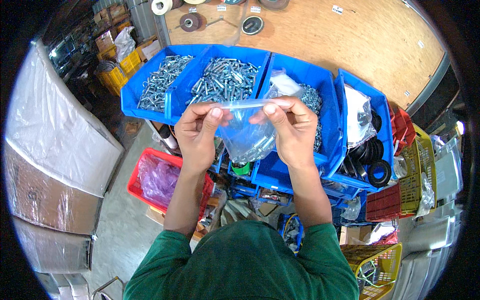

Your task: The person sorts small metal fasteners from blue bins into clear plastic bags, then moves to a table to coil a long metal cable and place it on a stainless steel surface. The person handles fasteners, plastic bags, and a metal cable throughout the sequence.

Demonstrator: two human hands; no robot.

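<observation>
A clear zip bag point(234, 139) hangs upright in front of my chest, with several silvery bolts point(262, 146) lying in its lower right part. My left hand point(197, 134) pinches the left end of the bag's top strip between thumb and fingers. At the other end of that strip, my right hand point(296, 132) grips it the same way, so the top edge is drawn straight between them. Behind the bag, one blue bin point(214, 49) is filled with long bolts point(227, 79), and a bin to its right has smaller metal fasteners point(312, 97) and white packaging point(286, 82).
The far-left blue bin point(131, 100) also contains bolts. On the right, another bin holds black rings point(380, 172) and a white packet point(357, 112). A red crate point(134, 186) with purple plastic stands lower left. Wrapped boxes point(55, 185) line the left; yellow baskets point(410, 175) stand right.
</observation>
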